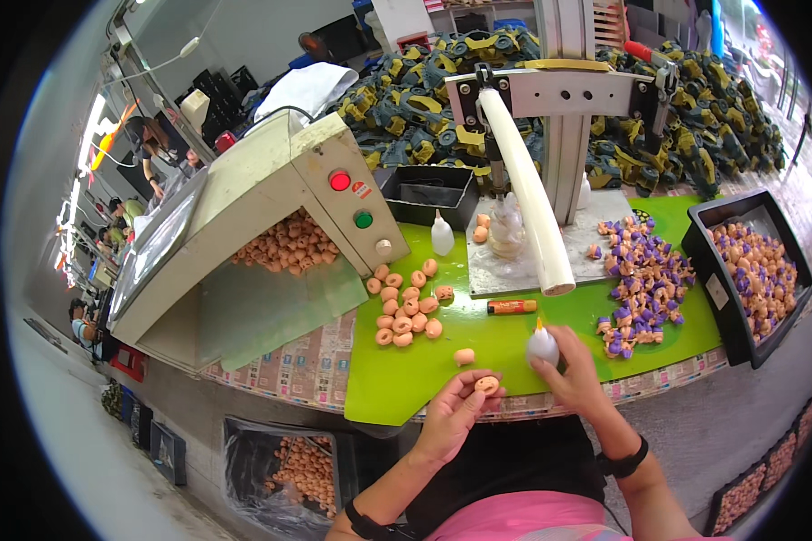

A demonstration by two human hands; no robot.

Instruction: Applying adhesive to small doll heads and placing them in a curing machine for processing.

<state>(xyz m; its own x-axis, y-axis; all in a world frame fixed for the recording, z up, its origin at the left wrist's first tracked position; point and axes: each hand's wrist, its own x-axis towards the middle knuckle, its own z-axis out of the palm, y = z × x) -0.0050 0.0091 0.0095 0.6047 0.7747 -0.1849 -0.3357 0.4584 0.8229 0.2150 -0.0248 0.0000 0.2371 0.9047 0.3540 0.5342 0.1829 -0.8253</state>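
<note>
My left hand (449,421) pinches a small peach-coloured hollow toy head (487,385), with its hole facing up, over the front edge of the green mat (374,383). In my right hand (576,377) is a white squeeze bottle (540,348), held upright with its yellow nozzle on top, just apart from the toy head. One loose toy head (464,357) lies beyond my left fingers. Farther left is a cluster of similar toy heads (404,322). An orange glue-stick-like tube (512,307) lies behind the bottle.
At left stands a beige machine (320,149) with toy heads inside. A press with a white tube (528,194) rises ahead. Purple-and-peach toy parts (645,279) are heaped at right, beside a filled black bin (731,311). Another white bottle (442,236) stands near a black tray (429,216).
</note>
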